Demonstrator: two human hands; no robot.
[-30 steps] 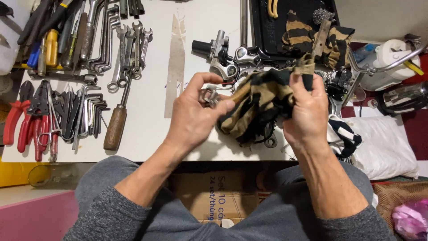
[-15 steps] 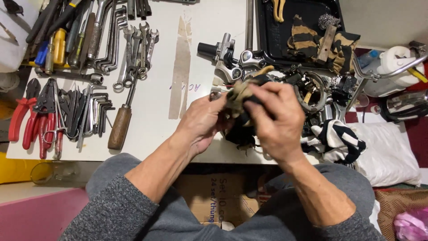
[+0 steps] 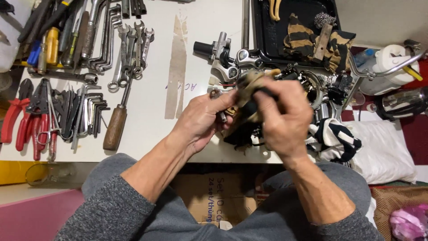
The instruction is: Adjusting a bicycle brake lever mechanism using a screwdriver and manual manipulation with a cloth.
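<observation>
My left hand [image 3: 203, 119] grips a small metal part [image 3: 218, 106], a short bolt-like piece, just above the white table's front edge. My right hand [image 3: 283, 117] is closed on a tan and black striped rag [image 3: 249, 87], bunched up and pressed against that part. The rag's dark tail [image 3: 243, 134] hangs below my hands. Both hands meet over the table's near middle. Behind them lies a cluster of chrome and black machine parts [image 3: 232, 60].
Wrenches [image 3: 129, 49] and screwdrivers lie at the back left, red pliers [image 3: 18, 116] and hex keys [image 3: 91, 114] at the left, a wooden-handled tool [image 3: 115, 127] nearer. A black tray [image 3: 294, 27] with another rag sits at the back. White cloth [image 3: 383, 151] lies right.
The rag was spread open between my hands a second ago; now it is bunched tightly in my right hand, which has moved left against the part in my left hand.
</observation>
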